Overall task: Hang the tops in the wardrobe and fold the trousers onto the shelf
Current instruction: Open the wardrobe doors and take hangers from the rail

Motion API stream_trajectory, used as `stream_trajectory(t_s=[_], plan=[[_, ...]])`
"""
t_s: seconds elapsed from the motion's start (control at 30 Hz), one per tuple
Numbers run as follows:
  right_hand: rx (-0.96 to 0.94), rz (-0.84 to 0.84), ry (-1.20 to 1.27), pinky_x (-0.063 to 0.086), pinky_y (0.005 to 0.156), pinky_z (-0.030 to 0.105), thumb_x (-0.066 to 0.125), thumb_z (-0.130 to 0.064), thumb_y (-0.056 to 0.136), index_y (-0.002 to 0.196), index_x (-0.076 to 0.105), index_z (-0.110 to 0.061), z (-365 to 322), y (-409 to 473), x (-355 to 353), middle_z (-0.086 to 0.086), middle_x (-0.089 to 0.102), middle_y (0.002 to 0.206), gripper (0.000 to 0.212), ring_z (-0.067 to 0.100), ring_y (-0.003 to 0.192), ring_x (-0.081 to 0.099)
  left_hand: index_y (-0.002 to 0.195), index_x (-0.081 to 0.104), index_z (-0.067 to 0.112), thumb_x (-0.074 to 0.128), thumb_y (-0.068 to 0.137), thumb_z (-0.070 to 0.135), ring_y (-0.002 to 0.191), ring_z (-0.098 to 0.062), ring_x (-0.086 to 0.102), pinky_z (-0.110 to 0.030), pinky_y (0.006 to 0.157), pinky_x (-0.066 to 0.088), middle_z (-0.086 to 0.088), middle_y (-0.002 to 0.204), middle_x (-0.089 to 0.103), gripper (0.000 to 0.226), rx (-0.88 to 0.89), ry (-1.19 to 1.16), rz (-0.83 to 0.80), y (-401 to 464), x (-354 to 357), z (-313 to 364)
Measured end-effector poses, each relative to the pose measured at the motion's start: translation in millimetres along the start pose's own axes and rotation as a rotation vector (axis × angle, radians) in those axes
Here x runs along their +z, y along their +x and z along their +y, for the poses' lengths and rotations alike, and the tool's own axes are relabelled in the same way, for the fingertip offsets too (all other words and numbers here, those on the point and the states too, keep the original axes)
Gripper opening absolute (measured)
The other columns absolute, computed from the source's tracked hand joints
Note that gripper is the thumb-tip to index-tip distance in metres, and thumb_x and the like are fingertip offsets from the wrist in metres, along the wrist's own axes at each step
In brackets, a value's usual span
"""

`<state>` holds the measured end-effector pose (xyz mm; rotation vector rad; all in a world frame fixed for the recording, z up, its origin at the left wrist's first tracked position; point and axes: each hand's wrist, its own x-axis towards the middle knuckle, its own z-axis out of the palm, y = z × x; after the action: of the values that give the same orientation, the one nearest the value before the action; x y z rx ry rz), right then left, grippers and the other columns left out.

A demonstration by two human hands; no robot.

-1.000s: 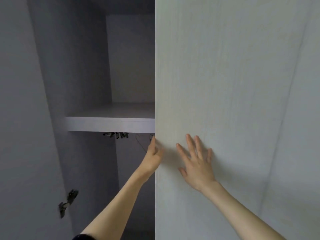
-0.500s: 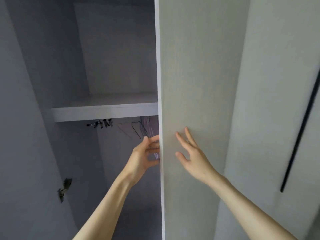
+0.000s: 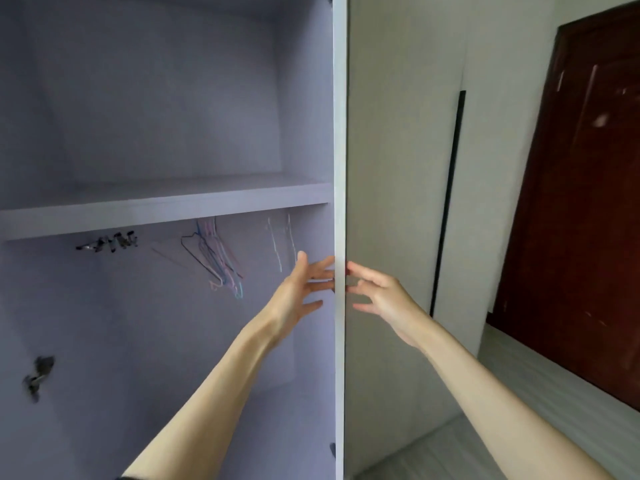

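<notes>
- The wardrobe [image 3: 166, 306] stands open, its pale lilac inside filling the left half of the head view.
- Its door [image 3: 340, 168] is seen almost edge-on, a narrow white strip running from top to bottom near the middle.
- The left hand [image 3: 300, 292] is up at that edge from the inner side, fingers spread and straight, the fingertips reaching the door edge; it grasps nothing.
- The right hand [image 3: 379, 295] mirrors it on the outer side, fingers loosely bent, the tips just at the door's edge; whether they actually touch it I can't tell, and nothing is held.
- Inside, the shelf [image 3: 162, 206] runs across the wardrobe above the hands, bare on top.
- Just under the shelf hangs a bunch of thin wire hangers [image 3: 216, 258], dark, pink and teal, close together.
- Nearer the door hang two pale hangers [image 3: 278, 244], blurred, just above the left hand.
- Further left under the shelf sits a row of dark clips [image 3: 107, 241], too blurred to read.
- A dark hinge plate [image 3: 38, 374] sits low on the wardrobe's left wall.
- To the right are closed white wardrobe panels with a tall black handle strip [image 3: 448, 202], then a dark red-brown room door [image 3: 581, 202] and grey floor [image 3: 512, 403].
- No tops or trousers are in view.
</notes>
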<state>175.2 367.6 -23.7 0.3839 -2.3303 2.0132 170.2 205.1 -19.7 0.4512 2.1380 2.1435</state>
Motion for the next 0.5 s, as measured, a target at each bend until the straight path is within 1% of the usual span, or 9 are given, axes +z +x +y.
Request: stream_trajectory(t_s=[0.03,0.07,0.13,0.23,0.3,0.33,0.37,0.43,0.5], plan=[[0.004,0.013,-0.012,0.042,0.097,0.036,0.030,-0.003,0.101,0.141,0.040,-0.017,-0.1,0.3,-2.6,-0.006,0.050,0.128,0.044,0.017,0.118,0.053,0.116,0.057,0.037,0.013,0.096,0.056,0.116,-0.010,0.054,-0.038,0.105,0.038,0.006,0.119,0.060,0.052,0.005,0.015,-0.015,2.3,2.6,-0.5],[0.007,0.037,-0.029,0.042,0.098,0.035,0.030,-0.003,0.101,0.141,0.040,-0.019,1.0,-12.9,-27.9,-0.009,0.050,0.128,0.045,0.015,0.117,0.053,0.114,0.057,0.041,0.013,0.095,0.057,0.116,-0.008,0.053,-0.038,0.105,0.038,0.008,0.119,0.059,0.050,0.006,0.036,-0.040,3.7,32.5,1.9],[0.005,0.054,-0.065,0.041,0.100,0.034,0.029,-0.004,0.101,0.140,0.042,-0.025,4.0,-19.3,-49.4,-0.016,0.050,0.125,0.046,0.009,0.115,0.052,0.113,0.054,0.045,0.012,0.095,0.058,0.115,-0.002,0.052,-0.036,0.105,0.038,0.011,0.123,0.057,0.048,0.013,0.073,-0.067,6.6,59.4,2.6],[0.011,0.066,-0.111,0.039,0.098,0.029,0.027,-0.004,0.099,0.135,0.046,-0.035,6.4,-27.1,-81.8,-0.031,0.052,0.112,0.051,0.002,0.111,0.052,0.131,0.045,0.039,0.010,0.094,0.059,0.119,-0.002,0.048,-0.038,0.108,0.036,0.011,0.132,0.049,0.054,-0.005,0.086,-0.090,16.0,97.8,0.1],[0.013,0.074,-0.122,0.038,0.097,0.026,0.028,-0.003,0.098,0.131,0.048,-0.040,7.5,-30.2,-103.0,-0.036,0.052,0.107,0.053,0.002,0.112,0.052,0.140,0.037,0.033,0.008,0.094,0.059,0.121,-0.002,0.046,-0.038,0.109,0.033,0.014,0.137,0.044,0.060,-0.020,0.080,-0.103,22.7,121.5,-2.0],[0.020,0.077,-0.128,0.037,0.100,0.027,0.028,-0.003,0.098,0.130,0.048,-0.040,8.0,-31.3,-112.1,-0.036,0.051,0.109,0.054,0.003,0.115,0.050,0.143,0.032,0.031,0.007,0.093,0.060,0.122,-0.003,0.046,-0.038,0.109,0.032,0.016,0.139,0.042,0.062,-0.026,0.086,-0.105,25.7,131.2,-3.4],[0.028,0.083,-0.129,0.035,0.105,0.030,0.028,-0.003,0.098,0.132,0.046,-0.039,9.3,-31.3,-121.0,-0.033,0.050,0.115,0.053,0.005,0.120,0.048,0.145,0.029,0.029,0.007,0.093,0.060,0.122,-0.004,0.046,-0.038,0.110,0.031,0.017,0.140,0.040,0.064,-0.026,0.091,-0.104,28.2,140.6,-4.8],[0.042,0.095,-0.127,0.031,0.112,0.037,0.030,-0.005,0.099,0.140,0.039,-0.032,12.3,-29.5,-136.4,-0.018,0.046,0.134,0.050,0.010,0.130,0.041,0.146,0.025,0.028,0.006,0.092,0.061,0.124,-0.005,0.045,-0.040,0.111,0.030,0.017,0.143,0.039,0.067,-0.018,0.084,-0.091,34.0,156.7,-7.1],[0.043,0.104,-0.115,0.030,0.113,0.038,0.031,-0.008,0.100,0.144,0.033,-0.029,15.8,-27.9,-144.4,-0.011,0.041,0.143,0.049,0.009,0.134,0.037,0.147,0.023,0.028,0.005,0.091,0.062,0.127,-0.006,0.042,-0.040,0.112,0.028,0.016,0.144,0.038,0.068,-0.009,0.070,-0.084,38.2,162.8,-10.9]])
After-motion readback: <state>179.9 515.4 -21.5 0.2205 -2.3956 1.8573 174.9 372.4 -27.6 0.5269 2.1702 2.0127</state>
